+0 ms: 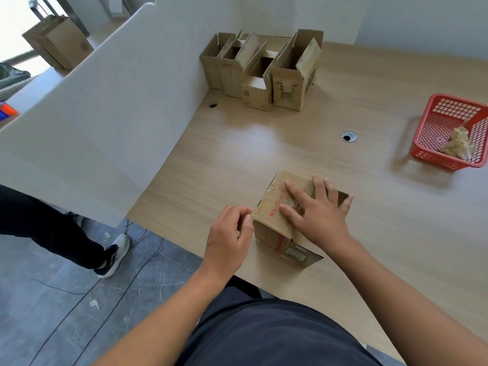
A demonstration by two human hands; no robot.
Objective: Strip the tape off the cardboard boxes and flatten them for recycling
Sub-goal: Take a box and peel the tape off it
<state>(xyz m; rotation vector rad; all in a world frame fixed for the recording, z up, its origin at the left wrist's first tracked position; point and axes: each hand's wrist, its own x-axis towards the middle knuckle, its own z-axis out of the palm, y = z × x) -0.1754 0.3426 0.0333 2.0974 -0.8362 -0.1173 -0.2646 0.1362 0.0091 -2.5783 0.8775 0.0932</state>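
One box (269,235) lies under right grip (320,215); left grip (228,233) pinches its tape (254,217).

The left hand (229,233) and the right hand (319,217) are bare, and the nails that show at the fingertips are short. Back from the fingers, past the wrists, both forearms are uncovered as far as the lower edge of the view. Farthest from the fingers, a dark navy-grey garment (264,334) of smooth, matte cloth with a few soft folds covers the body. A darker, almost black strip of cloth (245,286) shows at its edge nearer the fingers.
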